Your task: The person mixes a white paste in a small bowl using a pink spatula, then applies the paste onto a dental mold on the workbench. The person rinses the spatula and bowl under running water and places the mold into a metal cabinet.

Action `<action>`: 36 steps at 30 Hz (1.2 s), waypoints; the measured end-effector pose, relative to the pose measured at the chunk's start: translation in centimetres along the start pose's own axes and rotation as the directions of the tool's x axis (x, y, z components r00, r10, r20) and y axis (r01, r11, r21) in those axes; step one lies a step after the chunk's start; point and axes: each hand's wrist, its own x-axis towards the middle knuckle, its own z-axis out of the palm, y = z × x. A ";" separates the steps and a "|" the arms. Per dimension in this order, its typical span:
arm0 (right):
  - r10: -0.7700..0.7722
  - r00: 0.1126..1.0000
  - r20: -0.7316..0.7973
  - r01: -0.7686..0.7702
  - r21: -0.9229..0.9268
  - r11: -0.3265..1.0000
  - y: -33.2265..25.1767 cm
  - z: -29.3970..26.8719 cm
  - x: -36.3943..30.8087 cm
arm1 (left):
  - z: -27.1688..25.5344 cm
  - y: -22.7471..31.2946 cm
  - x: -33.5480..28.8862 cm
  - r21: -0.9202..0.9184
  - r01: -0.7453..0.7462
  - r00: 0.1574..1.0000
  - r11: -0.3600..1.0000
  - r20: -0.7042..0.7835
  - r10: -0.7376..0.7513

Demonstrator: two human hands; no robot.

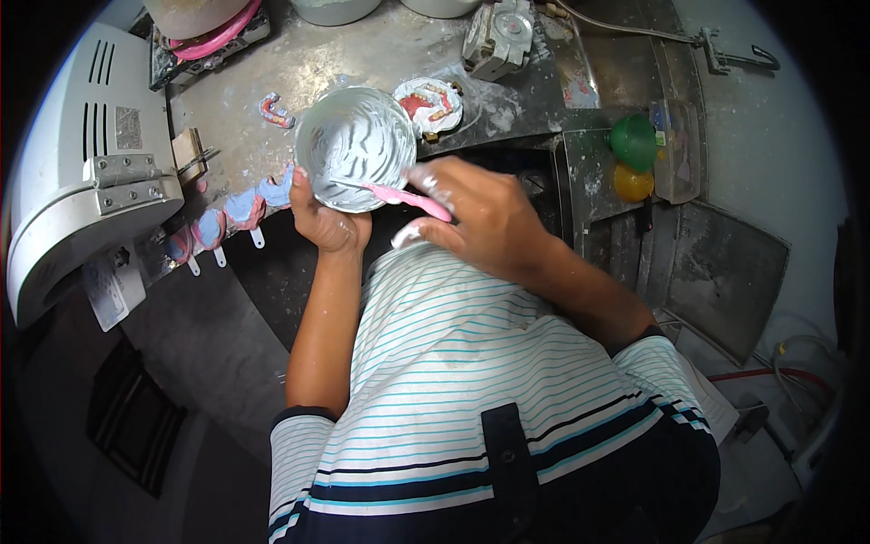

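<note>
My left hand point(331, 222) grips a round mixing bowl point(314, 113) from its near left side, thumb up against the wall. The bowl tips toward me, its inside streaked with wet white paste point(367, 145) that looks like plaster. With white-smeared fingers, my right hand point(476, 208) holds a spatula by its pink handle point(412, 199); the blade dips into the near side of the bowl. Just beyond the bowl, a dental model point(428, 104) with pink gum and teeth sits in white plaster. A horseshoe-shaped denture piece point(275, 111) lies left of the bowl.
Several blue-and-pink dental impressions in trays point(245, 208) line the bench's front edge at left, beside a grey vented machine point(100, 154). A grey metal device point(498, 38) stands at the back. Green point(633, 142) and yellow bowls point(633, 183) lie right, near a clear bin point(677, 150).
</note>
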 end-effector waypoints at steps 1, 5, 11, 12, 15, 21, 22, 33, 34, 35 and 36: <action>-0.042 0.993 -0.109 0.046 0.036 0.998 0.4 0.0 0.3 | 0.4 0.3 0.1 -0.039 0.010 0.999 0.999 -0.040 -0.011; 0.470 0.883 0.015 -0.465 0.181 0.867 2.4 -1.9 0.8 | -0.4 1.3 0.0 -0.029 -0.045 0.992 0.999 -0.120 0.041; 0.444 0.895 0.039 -0.443 -0.027 0.896 9.1 2.4 0.4 | -1.1 1.8 -0.3 -0.001 -0.118 0.977 0.993 -0.181 0.116; 0.438 0.898 0.043 -0.437 -0.026 0.899 9.3 2.8 0.7 | -1.2 1.8 -0.4 -0.010 -0.135 0.975 0.991 -0.178 0.131; 0.485 0.861 0.153 -0.462 -0.160 0.872 10.2 3.9 1.1 | -1.3 1.8 -0.8 -0.025 -0.160 0.969 0.987 -0.194 0.152; 0.375 0.907 0.194 -0.333 -0.217 0.918 11.1 4.0 2.1 | -1.1 1.9 -1.5 -0.053 -0.208 0.953 0.977 -0.235 0.190; 0.386 0.907 0.170 -0.349 -0.214 0.913 11.3 4.2 2.2 | -1.0 1.9 -1.7 -0.065 -0.221 0.952 0.973 -0.229 0.201; 0.296 0.949 0.110 -0.286 -0.099 0.953 11.9 4.1 4.0 | -1.8 1.0 -2.3 -0.118 -0.277 0.930 0.954 -0.283 0.235; 0.301 0.945 0.131 -0.285 -0.131 0.950 12.1 4.1 4.0 | -1.8 0.9 -2.3 -0.125 -0.276 0.929 0.953 -0.291 0.231; 0.306 0.940 0.152 -0.281 -0.162 0.946 12.1 4.1 4.2 | -1.8 0.9 -2.4 -0.126 -0.281 0.926 0.951 -0.295 0.235; 0.301 0.941 0.157 -0.276 -0.162 0.947 11.9 4.0 4.3 | -1.8 0.8 -2.4 -0.123 -0.287 0.923 0.950 -0.302 0.239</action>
